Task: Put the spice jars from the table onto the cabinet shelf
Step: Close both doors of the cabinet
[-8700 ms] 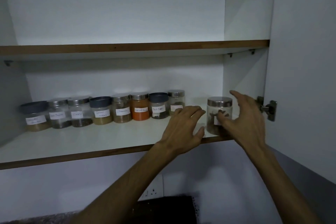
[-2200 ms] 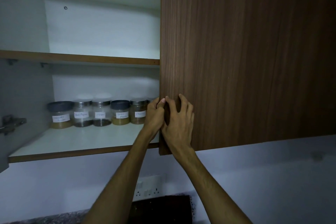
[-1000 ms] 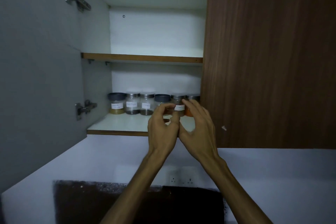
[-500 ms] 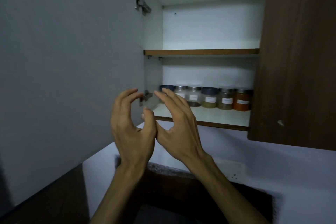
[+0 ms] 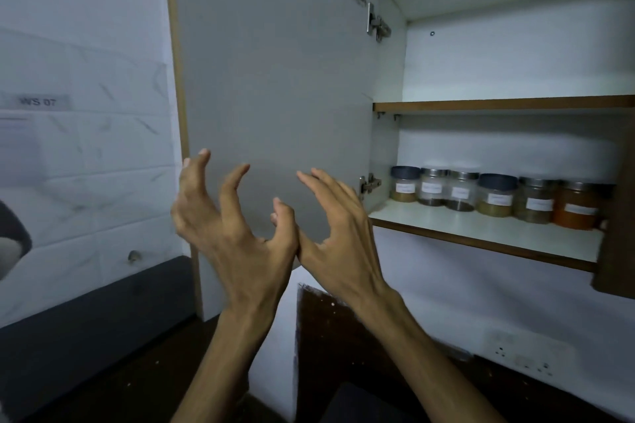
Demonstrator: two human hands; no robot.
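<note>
Several labelled spice jars (image 5: 494,197) stand in a row at the back of the lower cabinet shelf (image 5: 481,233), on the right. The orange-filled jar (image 5: 577,206) is the rightmost one showing, partly cut off by the shut right door. My left hand (image 5: 226,220) and my right hand (image 5: 330,227) are raised side by side in front of the open left cabinet door (image 5: 275,79). Both hold nothing and their fingers are loosely curved. My left fingertips reach the door's outer edge; I cannot tell whether they touch it.
The brown right door (image 5: 615,251) is shut at the far right. The upper shelf (image 5: 498,105) carries nothing visible. A white tiled wall (image 5: 86,154) lies left. A dark counter (image 5: 120,354) and wall sockets (image 5: 522,357) sit below.
The view has swung left, so the left door's inner face now fills the middle. Both hands moved left with it, away from the jars, to the door's lower outer part.
</note>
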